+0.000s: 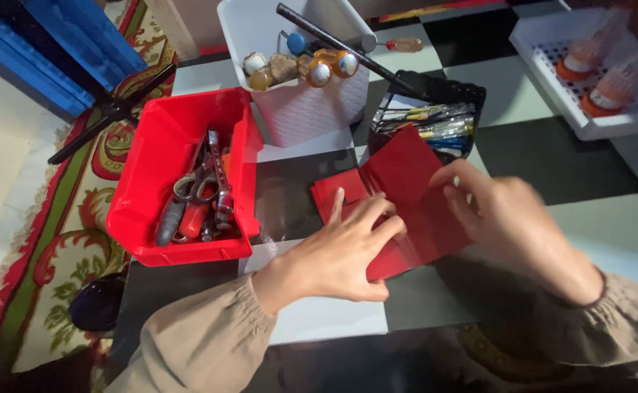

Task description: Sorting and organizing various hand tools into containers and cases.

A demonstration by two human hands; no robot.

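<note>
While the left hand (341, 251) lies flat, the right hand (497, 211) pinches smooth red paper (413, 193) (creased, angular).

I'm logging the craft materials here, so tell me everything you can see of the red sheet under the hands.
The red sheet looks like thin, matte paper, partly folded, with one flap raised. It lies on the checkered surface in front of a black basket of pens. The left hand presses it flat; the right hand grips its right side.

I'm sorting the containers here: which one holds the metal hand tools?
The red bin, left of the hands, holding pliers and scissors. The white basket holds round-handled items; the black basket holds pens.
</note>
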